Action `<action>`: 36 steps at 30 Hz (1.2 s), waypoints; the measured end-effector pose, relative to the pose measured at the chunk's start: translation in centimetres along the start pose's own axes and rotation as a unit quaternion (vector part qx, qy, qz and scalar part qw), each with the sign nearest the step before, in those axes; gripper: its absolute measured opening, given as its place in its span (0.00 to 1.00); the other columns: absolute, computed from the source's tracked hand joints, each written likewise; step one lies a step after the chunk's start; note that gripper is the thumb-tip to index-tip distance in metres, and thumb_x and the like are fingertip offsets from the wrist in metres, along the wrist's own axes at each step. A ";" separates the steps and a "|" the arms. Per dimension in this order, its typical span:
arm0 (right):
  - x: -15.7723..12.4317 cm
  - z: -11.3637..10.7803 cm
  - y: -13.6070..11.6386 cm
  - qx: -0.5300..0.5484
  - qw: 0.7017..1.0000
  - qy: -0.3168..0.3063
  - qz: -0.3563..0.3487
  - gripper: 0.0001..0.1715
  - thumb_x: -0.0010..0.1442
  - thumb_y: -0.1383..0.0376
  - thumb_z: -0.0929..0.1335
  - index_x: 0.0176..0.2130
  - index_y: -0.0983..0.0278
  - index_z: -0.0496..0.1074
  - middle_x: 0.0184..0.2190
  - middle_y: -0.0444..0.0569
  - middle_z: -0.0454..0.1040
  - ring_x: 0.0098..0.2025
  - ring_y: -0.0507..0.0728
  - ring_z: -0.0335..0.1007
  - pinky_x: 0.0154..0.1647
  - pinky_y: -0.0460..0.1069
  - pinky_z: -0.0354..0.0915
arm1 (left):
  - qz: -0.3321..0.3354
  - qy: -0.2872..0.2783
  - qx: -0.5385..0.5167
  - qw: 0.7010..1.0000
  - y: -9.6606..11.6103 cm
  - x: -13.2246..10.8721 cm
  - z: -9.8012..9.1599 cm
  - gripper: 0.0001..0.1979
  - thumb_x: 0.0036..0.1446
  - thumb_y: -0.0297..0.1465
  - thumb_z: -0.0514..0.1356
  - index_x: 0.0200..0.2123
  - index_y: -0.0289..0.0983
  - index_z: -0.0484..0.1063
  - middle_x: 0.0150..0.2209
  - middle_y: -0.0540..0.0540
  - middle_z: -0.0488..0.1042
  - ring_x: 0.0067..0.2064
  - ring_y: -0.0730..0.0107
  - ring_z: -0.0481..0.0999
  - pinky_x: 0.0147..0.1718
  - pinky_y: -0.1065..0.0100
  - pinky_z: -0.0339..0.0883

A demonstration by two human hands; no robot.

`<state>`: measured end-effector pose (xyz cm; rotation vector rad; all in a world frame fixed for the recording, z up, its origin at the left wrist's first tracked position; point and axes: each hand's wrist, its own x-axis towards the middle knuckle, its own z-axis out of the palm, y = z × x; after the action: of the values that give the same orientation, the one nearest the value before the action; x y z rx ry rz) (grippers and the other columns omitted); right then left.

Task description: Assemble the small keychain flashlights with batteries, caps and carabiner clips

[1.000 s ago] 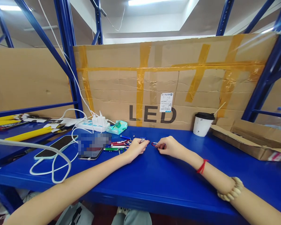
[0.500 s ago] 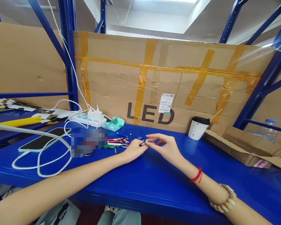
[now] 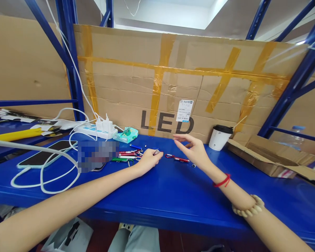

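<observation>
My left hand (image 3: pixel 148 162) rests on the blue desktop, its fingers closed around a small metal-ended tube (image 3: pixel 156 152), mostly hidden in the grip. My right hand (image 3: pixel 193 148) is raised over the desk with fingers apart and nothing visible in it. Between the hands lies a slim red tube with a carabiner clip (image 3: pixel 181 159). A tiny silver piece (image 3: pixel 193 165) sits just right of its end. Left of my left hand is a cluster of similar red, silver and green tubes with clips (image 3: pixel 127 154). A blue tube (image 3: pixel 135 146) lies behind them.
A phone (image 3: pixel 42 154) and looping white cables (image 3: pixel 43 180) cover the left side, near a power strip (image 3: pixel 94 130) and a green tissue pack (image 3: pixel 127 134). At right stand a lidded paper cup (image 3: pixel 220 137) and an open cardboard box (image 3: pixel 265 161). Taped cardboard (image 3: pixel 120 87) forms the back.
My right hand has moved away from my left, to the right and up, with its fingers spread. The red tube between them now shows. My left hand keeps its grip.
</observation>
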<state>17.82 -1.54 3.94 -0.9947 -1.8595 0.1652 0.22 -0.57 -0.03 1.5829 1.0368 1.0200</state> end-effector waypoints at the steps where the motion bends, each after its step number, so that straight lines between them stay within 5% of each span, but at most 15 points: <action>1: 0.3 -0.5 0.7 -0.052 0.999 0.009 -0.004 0.14 0.55 0.60 0.65 0.40 0.63 0.74 0.36 0.49 0.76 0.36 0.54 0.72 0.24 0.44 0.64 | -0.005 0.006 -0.002 1.000 0.1 0.0 0.0 0.18 0.46 0.40 0.55 0.16 0.37 0.52 0.12 0.59 0.49 0.15 0.84 0.47 0.16 0.74 0.39; 6: 0.6 -2.0 3.2 -0.291 0.945 -0.149 0.020 0.10 0.53 0.57 0.66 0.30 0.57 0.76 0.31 0.43 0.76 0.33 0.54 0.71 0.25 0.45 0.59 | -0.028 0.008 -0.020 0.999 0.9 -0.3 0.0 0.18 0.47 0.38 0.55 0.15 0.38 0.50 0.12 0.59 0.48 0.14 0.84 0.47 0.16 0.74 0.39; 11: 0.7 -3.3 3.3 -0.305 0.905 -0.260 0.144 0.20 0.43 0.46 0.69 0.27 0.59 0.76 0.28 0.46 0.77 0.31 0.57 0.72 0.24 0.47 0.60 | -0.033 -0.001 -0.023 0.999 0.9 -0.4 0.0 0.18 0.46 0.39 0.55 0.16 0.38 0.50 0.12 0.59 0.48 0.15 0.84 0.47 0.17 0.74 0.39; 14: 0.7 -4.1 3.2 -0.247 0.892 -0.297 0.234 0.17 0.38 0.53 0.73 0.25 0.62 0.74 0.23 0.48 0.75 0.24 0.54 0.70 0.21 0.46 0.63 | -0.016 -0.004 -0.007 1.000 0.4 -0.1 -0.1 0.18 0.46 0.40 0.55 0.16 0.38 0.50 0.12 0.59 0.48 0.15 0.84 0.46 0.18 0.73 0.39; 20: 0.3 -3.7 3.6 -0.070 0.878 -0.309 0.358 0.11 0.32 0.65 0.75 0.20 0.66 0.73 0.18 0.46 0.72 0.21 0.50 0.67 0.20 0.44 0.68 | 0.005 0.004 0.018 1.000 -0.3 0.2 -0.3 0.17 0.45 0.41 0.54 0.16 0.38 0.51 0.13 0.59 0.48 0.16 0.83 0.47 0.19 0.72 0.41; 29: 0.6 -3.2 2.2 -0.055 0.870 -0.369 0.323 0.13 0.40 0.62 0.73 0.28 0.68 0.75 0.24 0.48 0.73 0.26 0.48 0.68 0.22 0.39 0.65 | 0.014 -0.006 0.032 0.999 -0.8 0.5 -0.3 0.18 0.46 0.43 0.53 0.16 0.37 0.52 0.14 0.58 0.50 0.16 0.83 0.47 0.19 0.73 0.42; 36: 0.9 -3.1 3.0 0.020 0.902 -0.307 0.303 0.17 0.41 0.64 0.72 0.35 0.68 0.74 0.25 0.48 0.74 0.27 0.49 0.68 0.26 0.41 0.65 | 0.002 -0.014 0.016 1.000 -0.7 0.4 -0.2 0.19 0.45 0.44 0.54 0.16 0.38 0.51 0.14 0.59 0.49 0.16 0.84 0.47 0.18 0.73 0.42</action>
<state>21.88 0.10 4.65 -1.5996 -2.0069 0.9847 0.04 -0.02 -0.62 1.6208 1.0350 0.9865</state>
